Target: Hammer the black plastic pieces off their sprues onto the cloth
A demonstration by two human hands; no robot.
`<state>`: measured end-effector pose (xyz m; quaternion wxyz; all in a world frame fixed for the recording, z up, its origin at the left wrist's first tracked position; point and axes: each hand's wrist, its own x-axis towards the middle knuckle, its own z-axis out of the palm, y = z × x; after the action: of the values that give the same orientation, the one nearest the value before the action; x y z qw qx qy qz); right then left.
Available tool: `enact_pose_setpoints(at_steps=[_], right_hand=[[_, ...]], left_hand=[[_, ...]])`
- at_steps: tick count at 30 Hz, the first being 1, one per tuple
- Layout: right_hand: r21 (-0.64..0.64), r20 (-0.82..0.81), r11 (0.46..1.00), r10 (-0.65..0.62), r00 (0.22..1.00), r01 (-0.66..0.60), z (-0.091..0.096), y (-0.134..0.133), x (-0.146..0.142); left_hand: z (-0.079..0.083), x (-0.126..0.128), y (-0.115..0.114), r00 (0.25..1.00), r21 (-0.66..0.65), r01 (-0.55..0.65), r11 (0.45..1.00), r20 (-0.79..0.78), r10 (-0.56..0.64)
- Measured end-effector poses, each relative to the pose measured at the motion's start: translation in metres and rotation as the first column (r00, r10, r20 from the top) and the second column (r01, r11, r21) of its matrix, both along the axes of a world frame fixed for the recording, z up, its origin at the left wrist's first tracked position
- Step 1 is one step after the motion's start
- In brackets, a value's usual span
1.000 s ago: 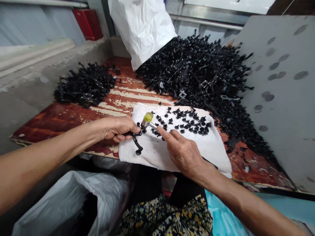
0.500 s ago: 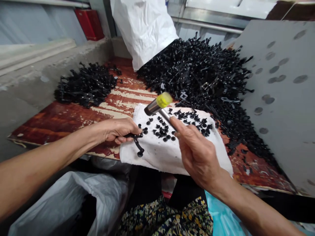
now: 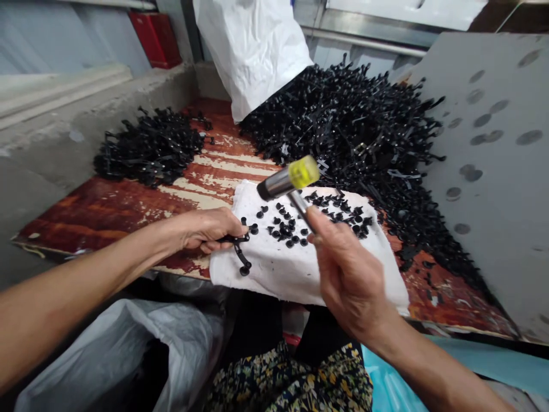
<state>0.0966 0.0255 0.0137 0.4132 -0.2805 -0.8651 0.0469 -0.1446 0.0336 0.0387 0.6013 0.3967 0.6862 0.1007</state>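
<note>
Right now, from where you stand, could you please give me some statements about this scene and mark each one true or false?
1. The right hand holds a yellow-tipped mallet above the cloth. True.
2. The left hand holds the mallet too. False: it holds a black branched piece.
3. The small black pieces lie on a white cloth. True.
4. The larger black heap lies left of the cloth. False: the larger black heap lies beyond it, toward the right.

Concrete ledge point(image 3: 64, 100) left, red box point(image 3: 155, 39) on grey wall point(image 3: 72, 40), metal rail point(image 3: 364, 41) behind, spotted grey board point(image 3: 493, 189) right.
</note>
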Motion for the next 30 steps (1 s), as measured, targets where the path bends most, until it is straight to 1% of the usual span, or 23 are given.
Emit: enact_pose_setpoints(at_steps=[1,2,4,5,8,10,12,14,16,18,20,22,26,28,30], right_hand=[[-0.01,0.112,1.0,-0.016,0.994,0.017,-0.002,0.0,-0.001],[-0.037,0.278,0.998,-0.029,0.96,0.041,-0.004,0.001,-0.001],[-0.098,0.49,0.99,-0.037,0.871,0.097,-0.001,0.006,-0.003],[-0.121,0.53,0.985,-0.042,0.847,0.124,0.002,0.008,-0.003],[-0.153,0.555,0.966,-0.089,0.827,0.207,0.018,0.014,-0.001],[-0.153,0.609,0.957,-0.104,0.786,0.245,0.024,0.014,0.003],[-0.148,0.68,0.953,-0.095,0.727,0.263,0.026,0.013,0.01],[-0.134,0.724,0.948,-0.106,0.682,0.289,0.025,0.011,0.015],[-0.123,0.747,0.944,-0.117,0.655,0.308,0.024,0.01,0.017],[-0.118,0.762,0.945,-0.111,0.638,0.306,0.022,0.011,0.014],[-0.122,0.77,0.947,-0.1,0.63,0.299,0.022,0.013,0.006],[-0.128,0.77,0.946,-0.094,0.631,0.297,0.022,0.018,-0.003],[-0.131,0.749,0.946,-0.102,0.655,0.297,0.018,0.027,-0.011],[-0.139,0.7,0.948,-0.11,0.706,0.286,0.014,0.029,-0.008],[-0.169,0.594,0.955,-0.1,0.798,0.245,0.008,0.03,-0.001]], left_hand=[[-0.001,-0.001,0.0,1.0,0.006,0.013,1.0,-0.005,-0.013],[-0.003,-0.002,0.0,1.0,0.019,0.025,1.0,-0.015,-0.025],[-0.006,-0.004,0.0,0.997,0.068,0.048,0.997,-0.055,-0.044],[-0.007,-0.005,-0.001,0.995,0.115,0.065,0.991,-0.085,-0.055],[-0.008,-0.008,-0.008,0.98,0.287,0.138,0.948,-0.177,-0.089],[-0.006,-0.01,-0.02,0.977,0.344,0.158,0.926,-0.192,-0.095],[-0.003,-0.011,-0.034,0.989,0.317,0.116,0.941,-0.121,-0.081],[-0.003,-0.011,-0.048,0.998,0.266,0.055,0.962,-0.002,-0.057],[-0.005,-0.009,-0.057,0.996,0.24,0.009,0.971,0.082,-0.03],[-0.009,-0.006,-0.061,0.994,0.249,-0.019,0.968,0.112,-0.009],[-0.013,-0.003,-0.061,0.992,0.286,-0.034,0.957,0.125,-0.002],[-0.016,-0.001,-0.06,0.993,0.336,-0.017,0.942,0.112,-0.022],[-0.014,-0.001,-0.056,0.991,0.37,0.108,0.923,0.029,-0.128],[-0.011,-0.002,-0.051,0.985,0.369,0.158,0.916,0.003,-0.171],[-0.008,-0.002,-0.043,0.983,0.372,0.177,0.911,-0.017,-0.184]])
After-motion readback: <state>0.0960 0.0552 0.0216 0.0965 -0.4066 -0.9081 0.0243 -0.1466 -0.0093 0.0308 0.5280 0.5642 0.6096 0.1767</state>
